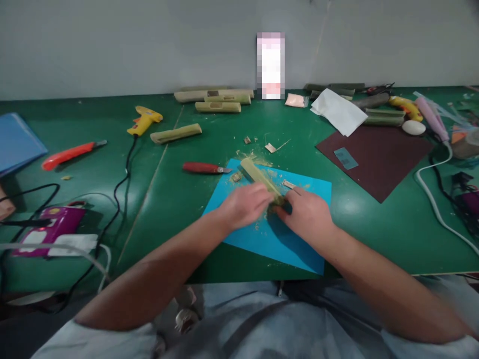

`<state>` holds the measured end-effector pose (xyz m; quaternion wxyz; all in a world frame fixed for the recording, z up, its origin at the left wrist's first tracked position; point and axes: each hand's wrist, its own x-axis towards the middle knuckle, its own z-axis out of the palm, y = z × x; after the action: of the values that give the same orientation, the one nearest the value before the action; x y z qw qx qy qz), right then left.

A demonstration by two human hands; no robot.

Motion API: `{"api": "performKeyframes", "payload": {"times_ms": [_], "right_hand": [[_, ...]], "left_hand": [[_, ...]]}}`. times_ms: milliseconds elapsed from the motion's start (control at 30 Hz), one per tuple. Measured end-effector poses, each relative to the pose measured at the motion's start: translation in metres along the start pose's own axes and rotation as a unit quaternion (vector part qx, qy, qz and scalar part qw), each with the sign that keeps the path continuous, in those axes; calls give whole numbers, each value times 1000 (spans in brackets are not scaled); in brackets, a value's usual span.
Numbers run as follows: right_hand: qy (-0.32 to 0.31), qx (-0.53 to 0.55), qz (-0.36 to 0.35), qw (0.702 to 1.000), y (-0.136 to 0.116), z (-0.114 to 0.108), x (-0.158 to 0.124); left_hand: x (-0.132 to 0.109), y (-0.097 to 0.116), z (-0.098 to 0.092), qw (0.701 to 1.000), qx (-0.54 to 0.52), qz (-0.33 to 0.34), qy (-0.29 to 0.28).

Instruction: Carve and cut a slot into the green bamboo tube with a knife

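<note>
My left hand [245, 205] is closed around the near part of a pale green bamboo stick [256, 174], which points away and to the left over a blue sheet [262, 239] on the green table. My right hand [307, 212] is closed at the stick's near end, gripping something small and dark that I cannot make out. Shavings and small offcuts [258, 157] lie scattered about the sheet. A red-handled knife [204, 168] lies just left of the sheet, out of both hands.
Several cut bamboo pieces [215, 97] lie at the back. A yellow glue gun [144, 121], an orange utility knife [69, 153] and a purple device with cables [52, 227] are at left. A dark brown sheet [377, 159], white paper [339, 112] and more tools are at right.
</note>
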<state>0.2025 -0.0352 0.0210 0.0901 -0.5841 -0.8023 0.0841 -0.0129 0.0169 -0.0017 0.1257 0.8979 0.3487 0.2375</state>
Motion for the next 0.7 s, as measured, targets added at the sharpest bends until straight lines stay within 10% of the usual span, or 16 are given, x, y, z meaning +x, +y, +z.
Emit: {"api": "performKeyframes", "payload": {"times_ms": [200, 700], "right_hand": [[-1, 1, 0, 1000, 0, 0, 1], [34, 3, -13, 999, 0, 3, -1]], "left_hand": [[14, -42, -15, 981, 27, -96, 169], [15, -28, -8, 983, -18, -97, 154]]}}
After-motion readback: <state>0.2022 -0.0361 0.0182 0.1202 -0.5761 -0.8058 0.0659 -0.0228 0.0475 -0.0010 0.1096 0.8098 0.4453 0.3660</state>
